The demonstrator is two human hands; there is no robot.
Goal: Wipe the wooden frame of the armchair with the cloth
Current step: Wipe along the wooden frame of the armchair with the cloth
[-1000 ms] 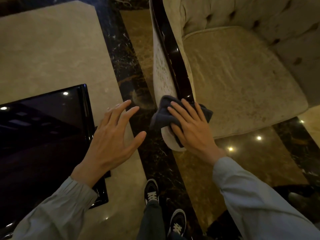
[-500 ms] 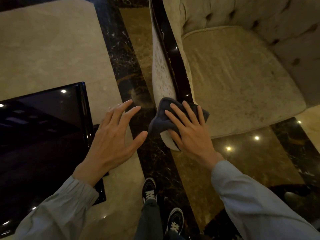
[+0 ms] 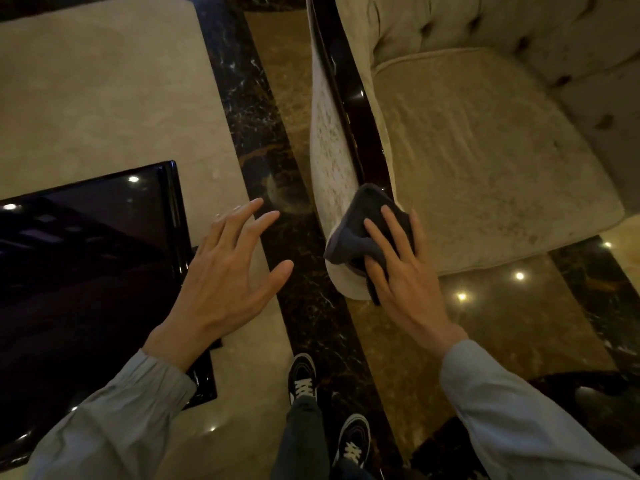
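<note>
A beige tufted armchair (image 3: 485, 140) fills the upper right. Its dark glossy wooden frame (image 3: 349, 84) runs along the top of the left arm toward me. A dark grey cloth (image 3: 360, 223) lies over the near end of that frame. My right hand (image 3: 401, 268) presses flat on the cloth, fingers spread, and holds it against the arm's front tip. My left hand (image 3: 228, 271) hovers open above the floor to the left of the chair, touching nothing. The frame's near end is hidden under the cloth.
A glossy black low table (image 3: 86, 258) sits at the left, close under my left forearm. The floor is polished marble with a dark veined band (image 3: 273, 140) between table and chair. My two sneakers (image 3: 304, 379) stand at the bottom centre.
My right hand with the cloth has slid slightly down toward the front tip of the arm. The left hand has stayed open and nearly still.
</note>
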